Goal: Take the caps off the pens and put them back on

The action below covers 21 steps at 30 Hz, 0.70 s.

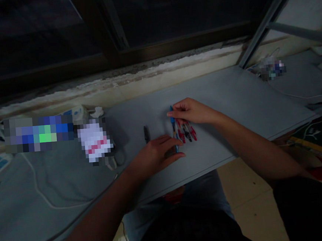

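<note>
A blue pen (173, 124) with a blue cap end is held over the desk, lengthwise between my two hands. My right hand (188, 111) is closed in a pinch on its upper, blue end. My left hand (162, 150) curls around the lower end, its fingers and thumb on either side of the barrel. Just right of the blue pen, several red and black pens (188, 133) lie side by side, their far ends partly hidden beneath my right hand. A single black pen (146, 134) lies apart, beyond my left hand.
The grey desk (138, 115) runs along a wall beneath a dark window. At left are a blurred white item (96, 142), a blurred blue-green item (42, 133), a white power strip (78, 113) and loose cables. A metal post (265, 23) rises at the right.
</note>
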Available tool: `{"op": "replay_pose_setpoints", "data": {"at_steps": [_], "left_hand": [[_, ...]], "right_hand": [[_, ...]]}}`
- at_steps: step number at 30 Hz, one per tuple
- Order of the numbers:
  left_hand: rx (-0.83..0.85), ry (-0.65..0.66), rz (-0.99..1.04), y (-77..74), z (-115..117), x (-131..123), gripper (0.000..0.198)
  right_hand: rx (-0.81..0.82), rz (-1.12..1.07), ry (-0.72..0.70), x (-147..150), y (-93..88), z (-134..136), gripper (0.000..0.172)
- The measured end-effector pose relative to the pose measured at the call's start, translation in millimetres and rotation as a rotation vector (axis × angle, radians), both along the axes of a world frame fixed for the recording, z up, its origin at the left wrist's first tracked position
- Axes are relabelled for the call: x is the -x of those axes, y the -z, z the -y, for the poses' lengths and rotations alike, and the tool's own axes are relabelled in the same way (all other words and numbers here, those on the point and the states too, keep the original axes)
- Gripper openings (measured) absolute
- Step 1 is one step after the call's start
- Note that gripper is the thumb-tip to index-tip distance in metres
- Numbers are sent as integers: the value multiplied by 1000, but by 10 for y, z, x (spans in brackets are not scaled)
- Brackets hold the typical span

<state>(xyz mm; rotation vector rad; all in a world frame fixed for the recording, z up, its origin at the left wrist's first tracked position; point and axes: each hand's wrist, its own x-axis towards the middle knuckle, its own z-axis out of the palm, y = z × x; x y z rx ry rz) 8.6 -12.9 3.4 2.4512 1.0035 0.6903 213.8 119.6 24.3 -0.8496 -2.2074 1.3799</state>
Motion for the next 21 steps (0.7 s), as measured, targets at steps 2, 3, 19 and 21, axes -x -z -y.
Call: {"op": "replay_pose_setpoints", "data": {"at_steps": [2, 3, 19, 21], "left_hand": [[9, 25, -2, 7, -3, -6, 29], [15, 33, -5, 10, -5, -9, 30], [71, 10, -32, 23, -10, -1, 19], [90, 5, -35, 27, -15, 2, 23]], "right_hand": [[17, 4, -17, 4, -1, 4, 43], [26, 8, -24, 7, 1, 5, 43], [26, 19, 0, 8, -3, -18, 48], [24, 24, 13, 8, -7, -19, 48]]}}
